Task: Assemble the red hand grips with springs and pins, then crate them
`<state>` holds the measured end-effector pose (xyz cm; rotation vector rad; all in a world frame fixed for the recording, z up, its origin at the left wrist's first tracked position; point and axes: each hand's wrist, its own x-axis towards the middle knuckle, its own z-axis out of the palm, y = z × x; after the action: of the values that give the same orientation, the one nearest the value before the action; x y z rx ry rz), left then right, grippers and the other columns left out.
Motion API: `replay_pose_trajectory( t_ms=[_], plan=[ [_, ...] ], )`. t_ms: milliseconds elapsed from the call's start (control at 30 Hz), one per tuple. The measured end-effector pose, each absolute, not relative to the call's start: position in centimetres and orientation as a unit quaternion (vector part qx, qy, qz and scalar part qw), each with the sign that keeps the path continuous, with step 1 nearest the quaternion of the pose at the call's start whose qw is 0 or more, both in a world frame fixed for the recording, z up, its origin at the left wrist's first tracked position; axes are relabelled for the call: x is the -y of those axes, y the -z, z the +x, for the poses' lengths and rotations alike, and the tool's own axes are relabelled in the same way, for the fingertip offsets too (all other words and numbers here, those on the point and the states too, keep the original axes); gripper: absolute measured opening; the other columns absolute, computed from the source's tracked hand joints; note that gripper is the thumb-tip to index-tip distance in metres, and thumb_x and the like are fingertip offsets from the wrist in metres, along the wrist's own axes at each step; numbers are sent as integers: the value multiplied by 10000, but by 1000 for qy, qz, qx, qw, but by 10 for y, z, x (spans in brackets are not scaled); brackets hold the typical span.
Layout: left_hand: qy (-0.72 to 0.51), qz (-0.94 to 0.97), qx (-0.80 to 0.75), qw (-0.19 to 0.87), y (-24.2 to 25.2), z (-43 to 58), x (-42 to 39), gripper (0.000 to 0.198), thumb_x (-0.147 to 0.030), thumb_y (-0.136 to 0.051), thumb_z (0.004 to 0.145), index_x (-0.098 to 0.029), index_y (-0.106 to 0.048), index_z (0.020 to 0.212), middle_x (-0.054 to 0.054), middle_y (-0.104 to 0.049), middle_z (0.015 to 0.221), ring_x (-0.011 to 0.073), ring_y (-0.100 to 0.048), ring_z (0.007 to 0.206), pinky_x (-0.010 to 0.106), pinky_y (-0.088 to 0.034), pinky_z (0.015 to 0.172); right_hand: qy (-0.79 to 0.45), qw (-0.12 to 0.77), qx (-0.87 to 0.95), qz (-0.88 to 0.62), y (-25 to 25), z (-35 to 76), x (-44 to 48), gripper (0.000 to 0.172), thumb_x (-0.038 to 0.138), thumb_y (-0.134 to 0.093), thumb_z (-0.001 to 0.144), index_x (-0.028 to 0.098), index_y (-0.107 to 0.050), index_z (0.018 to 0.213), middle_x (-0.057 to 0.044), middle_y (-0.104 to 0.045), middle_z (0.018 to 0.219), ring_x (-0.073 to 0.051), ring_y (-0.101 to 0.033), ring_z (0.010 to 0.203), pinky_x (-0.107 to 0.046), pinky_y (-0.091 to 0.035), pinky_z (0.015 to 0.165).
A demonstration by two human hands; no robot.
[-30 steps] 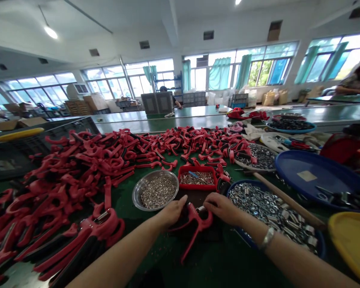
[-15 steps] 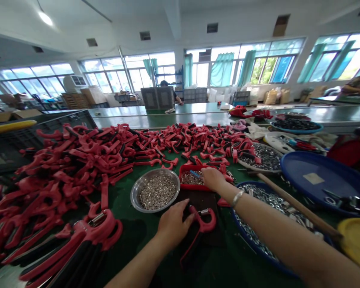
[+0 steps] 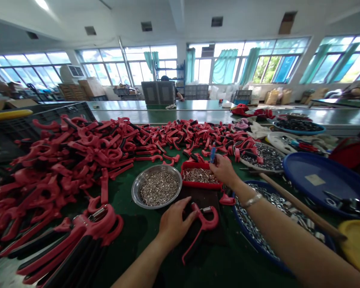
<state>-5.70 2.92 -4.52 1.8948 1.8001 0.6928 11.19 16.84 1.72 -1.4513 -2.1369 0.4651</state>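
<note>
My left hand (image 3: 175,219) rests on the bench, thumb and forefinger around the upper left end of a red hook-jawed tool handle (image 3: 205,224). That handle has a coil spring by its hook and a black grip, and it lies on a dark plate (image 3: 219,236). My right hand (image 3: 225,171) pinches a small blue piece (image 3: 212,155), held upright above the right end of a red tray (image 3: 202,185) of small metal pins. Left of the tray stands a metal bowl (image 3: 133,192) full of short metal pins.
A large heap of red handles (image 3: 99,148) covers the left and back of the bench. Spring-fitted handles (image 3: 99,224) lie at front left. On the right are a blue basin (image 3: 243,232) of metal parts, a wooden stick (image 3: 300,204) and a blue tray (image 3: 315,172). A person sits far back.
My right hand has lifted the blue piece out of the red tray and moved slightly right, turning it upright. My left hand and the handle stay in place; the view has shifted slightly.
</note>
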Motion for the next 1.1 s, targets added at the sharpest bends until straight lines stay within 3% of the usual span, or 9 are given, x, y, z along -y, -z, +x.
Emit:
replay_pose_trajectory(
  t_ms=[67,167,333,467,800,1100],
  plan=[
    [-248,693,-643,213,47,-58,-29,524,-509,-407,819,-215,-459,1250,45,-537,1236,209,-507,1088,335,-398,921,-221,287,776,-517,-14,116,-136,235,268,-309,896,141,-423,1058,-49,-637,771,-156,-630,667,-270,-515,619],
    [-232,703,-642,201,48,-58,-29,499,-472,-372,846,-210,-443,1265,45,-521,1256,215,-493,1107,345,-394,931,-343,378,732,-451,5,120,-84,174,338,-375,885,191,-428,963,-40,-634,787,-155,-636,682,-266,-527,624],
    [-217,711,-640,192,46,-58,-28,478,-425,-353,864,-198,-427,1278,44,-504,1274,208,-480,1122,348,-377,958,-313,437,714,-448,42,122,-42,116,314,-436,870,207,-430,915,-55,-622,813,-188,-636,742,-336,-522,709],
    [-213,721,-630,194,46,-61,-28,467,-397,-348,870,-208,-404,1294,37,-480,1300,197,-459,1147,340,-359,977,-353,484,672,-436,51,120,-42,127,318,-429,878,218,-398,951,-51,-616,829,-195,-637,753,-347,-544,689],
    [-217,715,-633,205,47,-60,-28,471,-386,-388,858,-207,-407,1293,44,-483,1296,194,-461,1146,333,-361,975,-341,472,681,-443,60,118,-40,106,301,-447,869,224,-417,936,-56,-602,864,-207,-628,796,-389,-533,741],
    [-226,715,-628,206,49,-62,-28,468,-388,-391,858,-217,-405,1293,38,-479,1300,199,-453,1157,338,-360,977,-376,486,652,-444,54,116,-38,133,335,-456,862,226,-418,927,-59,-597,869,-212,-634,771,-380,-563,661]
  ],
)
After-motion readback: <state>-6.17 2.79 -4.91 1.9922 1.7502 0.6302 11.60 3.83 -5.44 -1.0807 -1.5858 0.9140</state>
